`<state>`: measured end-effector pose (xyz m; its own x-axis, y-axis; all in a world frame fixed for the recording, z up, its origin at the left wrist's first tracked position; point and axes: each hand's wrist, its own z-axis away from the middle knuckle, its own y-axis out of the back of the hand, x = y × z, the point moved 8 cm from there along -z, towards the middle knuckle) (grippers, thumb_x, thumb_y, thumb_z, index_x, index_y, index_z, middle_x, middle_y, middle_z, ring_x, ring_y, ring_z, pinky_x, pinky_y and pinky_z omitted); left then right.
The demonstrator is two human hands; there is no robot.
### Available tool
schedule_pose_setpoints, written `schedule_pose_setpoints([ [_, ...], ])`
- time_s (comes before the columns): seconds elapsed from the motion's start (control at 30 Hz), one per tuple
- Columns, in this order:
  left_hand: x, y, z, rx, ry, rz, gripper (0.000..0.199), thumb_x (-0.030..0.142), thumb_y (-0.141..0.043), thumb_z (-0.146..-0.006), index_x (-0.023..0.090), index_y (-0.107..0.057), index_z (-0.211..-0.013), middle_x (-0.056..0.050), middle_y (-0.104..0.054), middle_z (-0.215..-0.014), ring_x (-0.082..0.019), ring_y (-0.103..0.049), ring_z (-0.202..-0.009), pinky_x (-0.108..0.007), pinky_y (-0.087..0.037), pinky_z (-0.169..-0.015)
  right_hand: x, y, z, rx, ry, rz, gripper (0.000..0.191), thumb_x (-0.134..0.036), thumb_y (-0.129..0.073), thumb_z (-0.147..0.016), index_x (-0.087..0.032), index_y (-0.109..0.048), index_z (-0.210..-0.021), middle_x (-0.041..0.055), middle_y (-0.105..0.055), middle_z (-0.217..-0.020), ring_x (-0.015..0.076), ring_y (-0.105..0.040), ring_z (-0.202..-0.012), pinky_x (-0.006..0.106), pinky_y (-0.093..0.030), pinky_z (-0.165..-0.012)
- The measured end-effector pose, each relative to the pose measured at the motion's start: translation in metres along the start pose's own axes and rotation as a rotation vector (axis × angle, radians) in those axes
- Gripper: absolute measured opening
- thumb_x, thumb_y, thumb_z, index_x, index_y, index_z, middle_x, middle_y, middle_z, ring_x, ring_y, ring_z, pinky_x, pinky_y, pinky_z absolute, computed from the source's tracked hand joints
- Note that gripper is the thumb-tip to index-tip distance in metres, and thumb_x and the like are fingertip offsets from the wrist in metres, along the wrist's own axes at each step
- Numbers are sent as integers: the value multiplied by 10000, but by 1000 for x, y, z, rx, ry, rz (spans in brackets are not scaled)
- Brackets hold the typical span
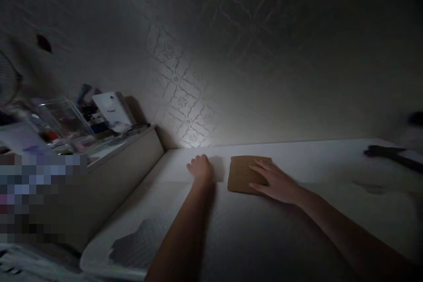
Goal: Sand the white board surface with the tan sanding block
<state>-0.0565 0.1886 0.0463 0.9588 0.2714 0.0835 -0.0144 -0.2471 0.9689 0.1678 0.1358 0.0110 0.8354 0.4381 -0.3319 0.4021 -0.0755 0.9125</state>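
Note:
A flat brown square (238, 180), which looks like cardboard or kraft paper with rows of small dots, lies on the white tabletop (238, 238). My right hand (272, 180) rests on its right part with fingers stretched out and spread. To the left of the brown piece, apart from it, my left hand (200, 168) is closed over the tabletop, fingers curled. What those fingers hold, if anything, is hidden. The picture is dim and slightly blurred.
A raised side cabinet (122, 172) borders the table on the left, carrying a white box (112, 108), a clear plastic case (66, 116) and clutter. Behind is a patterned wall (264, 75). A dark object (390, 153) lies at the far right; a grey patch (135, 242) sits front left.

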Motion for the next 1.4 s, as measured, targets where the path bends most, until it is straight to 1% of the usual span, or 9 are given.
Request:
schedule_pose_setpoints([
  [0.17,0,1,1,-27,5,11,285,162,-392,-835,168,-632,-988,-126,-647,-1031,-259,-581,-1011,-389,-416,-829,0,1,0,8,-3,1,698,-633,-421,-798,-183,-458,-1330,119,-351,-1424,276,-275,-1327,447,-213,-1093],
  [0.5,1,2,2,5,-3,4,296,155,-389,-832,179,-639,-987,-124,-655,-1020,-256,-589,-1009,-383,-423,-823,1,0,0,19,1,-1,701,-644,-412,-794,-187,-466,-1323,117,-344,-1429,280,-281,-1324,450,-218,-1091],
  [0.63,1,-1,1,-25,-3,14,282,164,-423,-810,182,-638,-991,-123,-656,-1027,-254,-585,-1018,-388,-421,-836,2,0,1,13,-14,-10,707,-650,-420,-786,-194,-467,-1324,110,-342,-1431,289,-280,-1322,451,-244,-1080],
  [0.9,1,1,2,-32,3,13,286,174,-406,-817,187,-637,-986,-117,-654,-1035,-246,-578,-1029,-376,-415,-838,0,1,0,7,0,-4,708,-648,-408,-794,-191,-454,-1332,114,-344,-1430,273,-283,-1323,449,-216,-1090],
  [1.07,1,2,3,-28,6,14,292,163,-399,-820,171,-632,-995,-120,-652,-1042,-254,-576,-1031,-383,-415,-839,-2,1,1,-10,-9,11,719,-640,-409,-797,-162,-454,-1332,129,-333,-1433,275,-267,-1330,440,-213,-1093],
  [1.27,2,3,4,-56,-4,25,277,159,-416,-817,176,-633,-989,-122,-645,-1057,-257,-573,-1031,-381,-412,-835,0,2,1,13,-4,-10,705,-646,-412,-793,-187,-463,-1325,121,-348,-1426,283,-283,-1322,462,-221,-1088],
  [1.4,1,5,5,-39,6,23,290,157,-394,-828,172,-626,-1002,-128,-632,-1068,-253,-567,-1034,-385,-411,-841,0,1,1,3,1,-10,711,-651,-406,-794,-183,-461,-1326,124,-344,-1427,281,-277,-1325,466,-211,-1090],
])
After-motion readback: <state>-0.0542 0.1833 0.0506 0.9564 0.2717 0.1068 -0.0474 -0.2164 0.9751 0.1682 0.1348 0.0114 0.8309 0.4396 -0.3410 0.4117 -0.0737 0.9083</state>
